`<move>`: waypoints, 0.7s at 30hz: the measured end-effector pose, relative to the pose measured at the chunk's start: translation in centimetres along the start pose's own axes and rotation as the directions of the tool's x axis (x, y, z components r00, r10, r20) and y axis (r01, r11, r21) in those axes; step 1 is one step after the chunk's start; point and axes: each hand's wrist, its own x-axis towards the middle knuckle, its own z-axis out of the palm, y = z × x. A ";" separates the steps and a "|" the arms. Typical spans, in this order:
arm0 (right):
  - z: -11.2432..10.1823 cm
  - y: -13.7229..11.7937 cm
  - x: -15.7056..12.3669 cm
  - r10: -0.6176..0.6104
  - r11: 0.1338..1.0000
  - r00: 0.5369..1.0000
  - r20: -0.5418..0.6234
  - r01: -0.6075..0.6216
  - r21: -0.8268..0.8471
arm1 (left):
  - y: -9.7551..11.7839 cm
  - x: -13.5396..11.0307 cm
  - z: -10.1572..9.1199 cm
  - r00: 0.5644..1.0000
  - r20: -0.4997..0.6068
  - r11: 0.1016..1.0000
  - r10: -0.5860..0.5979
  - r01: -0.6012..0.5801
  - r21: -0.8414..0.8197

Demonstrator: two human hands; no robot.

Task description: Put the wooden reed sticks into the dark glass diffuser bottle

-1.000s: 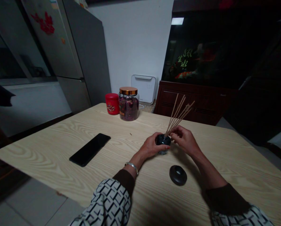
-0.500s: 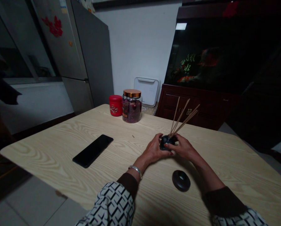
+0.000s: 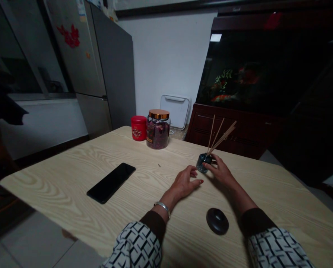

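A small dark glass reed diffuser bottle (image 3: 202, 163) with several thin reed sticks (image 3: 221, 137) leaning out of its top is held by my right hand (image 3: 221, 169), thumb on the near side and fingers behind. Just left of the bottle, my left hand (image 3: 185, 181) is apart from it, thumb and fingers separated with nothing between them. A silver bracelet circles my left wrist. Closer to me on the table lies a dark round ring-shaped piece (image 3: 217, 221) with a hole in its middle; neither hand touches it.
A black phone (image 3: 111, 182) lies on the wooden table (image 3: 71, 167) at left. At the far edge stand a red canister (image 3: 139, 128) and a copper-lidded jar (image 3: 158, 130) of dried petals. A tiny brown bit (image 3: 159, 165) lies mid-table. Behind are a fridge (image 3: 117, 70) and a fish tank (image 3: 247, 70).
My left hand has let go of the diffuser bottle and drawn back slightly. The bottle has moved a little away and to the right, still in my right hand. The view has tilted slightly up.
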 end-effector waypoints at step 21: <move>-12.5 -17.7 -10.3 -0.134 0.540 0.988 0.075 0.010 0.841 | 17.8 -2.4 -3.8 0.972 0.117 0.555 0.205 -0.017 -0.832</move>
